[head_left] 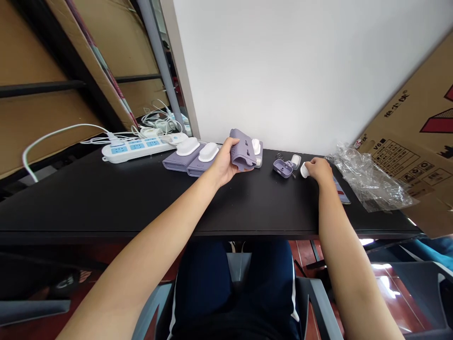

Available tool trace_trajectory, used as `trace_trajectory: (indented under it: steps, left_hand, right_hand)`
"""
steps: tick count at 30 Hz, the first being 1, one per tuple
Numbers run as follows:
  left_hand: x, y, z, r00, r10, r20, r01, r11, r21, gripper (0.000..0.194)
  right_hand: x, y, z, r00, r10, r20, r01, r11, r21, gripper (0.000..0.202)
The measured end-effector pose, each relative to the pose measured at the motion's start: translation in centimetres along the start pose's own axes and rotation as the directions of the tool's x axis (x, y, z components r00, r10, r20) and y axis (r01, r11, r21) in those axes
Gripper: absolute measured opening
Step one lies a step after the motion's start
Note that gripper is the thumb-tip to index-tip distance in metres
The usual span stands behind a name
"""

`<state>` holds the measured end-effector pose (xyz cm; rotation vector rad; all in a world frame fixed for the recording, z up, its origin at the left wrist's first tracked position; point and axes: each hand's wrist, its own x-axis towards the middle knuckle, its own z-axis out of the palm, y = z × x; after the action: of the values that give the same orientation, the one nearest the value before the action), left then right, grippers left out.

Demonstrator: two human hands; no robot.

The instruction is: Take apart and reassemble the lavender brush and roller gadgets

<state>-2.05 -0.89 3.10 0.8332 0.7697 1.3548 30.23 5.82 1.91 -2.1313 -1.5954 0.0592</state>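
Observation:
My left hand (225, 165) is wrapped round a bent purple cover (242, 147) with cut-outs, held just above the black table. Behind it stands a grey-purple piece with a white round part (256, 146) on it. Left of that hand lie two flat purple cases (180, 160), each topped by a white oval piece (208, 152). My right hand (317, 169) is closed on a small white round piece (304, 170) with a ribbed edge, at the table's surface. Between my hands sits an open small purple box (282, 167) beside a white-and-purple piece (294, 161).
A white power strip (136, 147) with tangled cables lies at the left. Partly behind my right forearm is a flat phone-like object (341, 191). Crumpled clear plastic (371, 179) and a large cardboard box (414, 137) stand at the right. A white wall (300, 71) borders the table (247, 208).

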Motion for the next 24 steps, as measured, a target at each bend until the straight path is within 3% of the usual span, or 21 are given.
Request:
trace_trajectory:
  steps: [5,9,14,17,20,24]
  left_hand:
    - [0.0,-0.1,0.0,1.000,-0.024,-0.004,0.024,1.000,0.001,0.057]
    - [0.2,-0.4,0.0,1.000,-0.019,0.005,0.019,0.998,0.060,0.055]
    - [0.8,-1.4,-0.3,0.994,0.065,-0.091,-0.038,0.960,0.278,0.047]
    - [1.0,-2.1,-0.3,0.992,0.080,-0.100,-0.033,0.913,0.407,0.043]
    - [0.8,-2.6,-0.1,0.993,0.063,-0.096,-0.013,0.893,0.450,0.044]
    - [0.0,-2.8,0.3,0.999,-0.040,-0.003,0.037,0.892,0.450,0.071]
  right_hand:
    - [0.0,-0.3,1.1,1.000,-0.006,0.006,0.006,1.000,0.008,0.020]
    - [-0.1,-0.7,0.9,0.993,-0.028,-0.116,0.038,0.996,0.080,0.022]
    - [-1.9,-3.0,0.4,0.952,-0.183,-0.246,0.231,0.955,0.186,0.021]
    - [-4.0,-5.2,0.7,0.899,-0.373,-0.228,0.428,0.857,0.288,0.019]
    - [-6.3,-7.1,1.3,0.802,-0.575,-0.163,0.587,0.707,0.395,0.021]
    - [-8.0,-8.3,2.0,0.732,-0.678,-0.065,0.642,0.655,0.398,0.033]
